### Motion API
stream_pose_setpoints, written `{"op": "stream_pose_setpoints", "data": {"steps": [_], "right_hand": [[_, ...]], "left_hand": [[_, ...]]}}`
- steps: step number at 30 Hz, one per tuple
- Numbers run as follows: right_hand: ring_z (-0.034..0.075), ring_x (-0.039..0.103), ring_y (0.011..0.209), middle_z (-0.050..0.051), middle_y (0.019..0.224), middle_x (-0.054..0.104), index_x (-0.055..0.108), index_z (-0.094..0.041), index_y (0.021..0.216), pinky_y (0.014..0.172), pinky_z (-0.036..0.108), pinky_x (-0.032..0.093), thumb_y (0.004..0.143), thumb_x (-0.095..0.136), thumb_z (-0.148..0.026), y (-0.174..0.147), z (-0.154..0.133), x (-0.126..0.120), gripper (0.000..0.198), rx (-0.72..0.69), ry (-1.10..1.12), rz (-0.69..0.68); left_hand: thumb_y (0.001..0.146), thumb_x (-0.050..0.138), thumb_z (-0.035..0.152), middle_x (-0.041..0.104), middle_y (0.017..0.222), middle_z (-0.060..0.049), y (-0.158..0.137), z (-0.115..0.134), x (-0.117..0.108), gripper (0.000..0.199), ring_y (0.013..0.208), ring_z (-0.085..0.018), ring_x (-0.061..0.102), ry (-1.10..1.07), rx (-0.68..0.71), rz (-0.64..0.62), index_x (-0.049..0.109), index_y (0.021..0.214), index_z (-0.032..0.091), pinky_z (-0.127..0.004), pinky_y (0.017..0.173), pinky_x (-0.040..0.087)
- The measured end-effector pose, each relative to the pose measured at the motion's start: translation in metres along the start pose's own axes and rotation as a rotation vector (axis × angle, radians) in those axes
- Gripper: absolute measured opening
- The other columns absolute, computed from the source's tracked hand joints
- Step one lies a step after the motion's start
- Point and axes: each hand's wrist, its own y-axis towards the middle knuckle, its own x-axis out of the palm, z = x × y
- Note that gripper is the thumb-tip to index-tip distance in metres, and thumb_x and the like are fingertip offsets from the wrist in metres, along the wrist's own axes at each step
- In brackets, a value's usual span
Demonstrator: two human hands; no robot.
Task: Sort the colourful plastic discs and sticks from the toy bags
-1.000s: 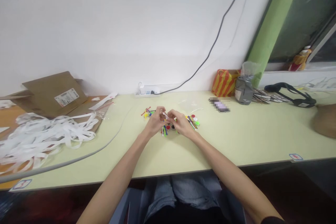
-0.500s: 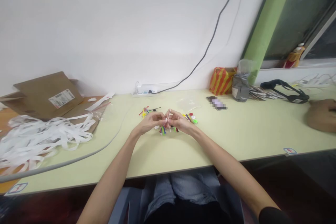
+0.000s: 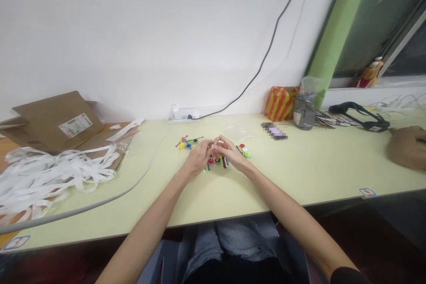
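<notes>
Fingertips together above the table, my left hand (image 3: 199, 156) and my right hand (image 3: 230, 151) are both closed around a thin white plastic stick (image 3: 217, 140). The stick stands tilted between them, and the fingers hide part of it. Small coloured plastic pieces (image 3: 225, 163) in red, green, blue and black lie on the table just below the hands. To the left of my left hand is a cluster of red, yellow, blue and black pieces (image 3: 185, 143). Red, white and green round pieces (image 3: 246, 151) lie beside my right hand.
White ribbon strips (image 3: 60, 177) and an opened cardboard box (image 3: 63, 117) fill the left side. A grey cable (image 3: 126, 191) crosses the table there. A phone (image 3: 274, 131), a striped bag (image 3: 279, 103) and a black headset-like strap (image 3: 361, 115) stand or lie to the right. Another person's hand (image 3: 409, 146) is at the right edge.
My left hand has moved slightly right and turned over, its fingers now closer to my right hand. The white stick has tilted further, with its top to the right.
</notes>
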Motion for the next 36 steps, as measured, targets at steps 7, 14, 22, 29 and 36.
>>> {"op": "stream_pose_setpoints", "data": {"steps": [7, 14, 22, 29, 36], "right_hand": [[0.01, 0.04, 0.046, -0.007, 0.057, 0.046, 0.044, -0.023, 0.082, 0.047, 0.023, 0.042, 0.078, 0.076, -0.04, -0.001, 0.006, 0.005, 0.036, 0.098, 0.3, -0.088], [0.011, 0.049, 0.05, -0.005, 0.063, 0.054, 0.045, -0.024, 0.086, 0.048, 0.023, 0.043, 0.08, 0.072, -0.041, 0.004, 0.001, -0.012, 0.033, 0.031, 0.214, 0.107], [0.01, 0.049, 0.049, -0.005, 0.063, 0.055, 0.047, -0.023, 0.086, 0.048, 0.022, 0.042, 0.079, 0.072, -0.042, 0.005, 0.004, -0.013, 0.033, 0.072, 0.158, 0.156], [0.011, 0.049, 0.052, -0.004, 0.065, 0.056, 0.049, -0.022, 0.085, 0.048, 0.022, 0.042, 0.078, 0.073, -0.045, 0.004, 0.004, -0.011, 0.033, 0.069, 0.121, 0.154], [0.011, 0.048, 0.053, -0.004, 0.065, 0.055, 0.051, -0.022, 0.085, 0.049, 0.022, 0.042, 0.078, 0.072, -0.047, 0.004, 0.005, -0.011, 0.033, 0.064, 0.071, 0.16]], "left_hand": [[0.1, 0.027, 0.029, 0.05, 0.069, 0.001, -0.001, -0.015, -0.003, 0.025, 0.062, -0.016, 0.05, 0.033, -0.104, 0.11, 0.048, 0.089, 0.021, -0.029, 0.066, 0.041], [0.088, 0.059, 0.038, 0.054, 0.094, -0.005, -0.002, -0.068, -0.039, 0.018, 0.087, -0.019, 0.054, 0.116, -0.165, 0.269, 0.057, 0.09, 0.02, -0.032, 0.082, 0.045], [0.085, 0.056, 0.036, 0.064, 0.082, -0.001, -0.014, -0.092, -0.034, 0.019, 0.068, -0.016, 0.056, 0.031, -0.266, -0.12, 0.06, 0.096, 0.02, -0.028, 0.066, 0.045], [0.092, 0.049, 0.042, 0.069, 0.104, -0.005, -0.015, -0.091, -0.032, 0.026, 0.089, -0.022, 0.065, 0.126, -0.304, -0.057, 0.057, 0.108, 0.023, -0.033, 0.08, 0.048], [0.093, 0.048, 0.046, 0.07, 0.108, -0.007, -0.016, -0.099, -0.029, 0.028, 0.111, -0.026, 0.062, 0.083, -0.31, -0.041, 0.059, 0.104, 0.024, -0.037, 0.09, 0.048]]}}
